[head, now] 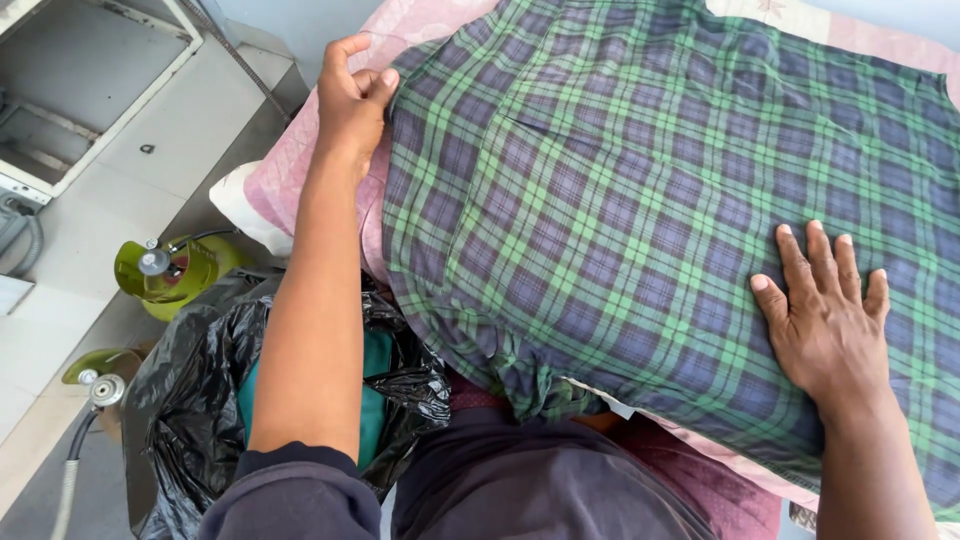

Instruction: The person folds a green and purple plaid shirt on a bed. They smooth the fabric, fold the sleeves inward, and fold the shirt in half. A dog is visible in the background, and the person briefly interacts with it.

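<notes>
Hands on a plaid shirt

Shirt [640, 200], green and purple plaid, lies spread over a pink padded cover [290, 160]. The left hand [352, 100] sits at the shirt's far left edge, fingers [345, 50] curled and pinching the cloth. The right hand [825, 320] lies flat on the shirt near its lower right, fingers released and spread. Below the left arm sits a black plastic bag [190, 400], with a green gas cylinder [175, 275] on the tiled floor beside it.
</notes>
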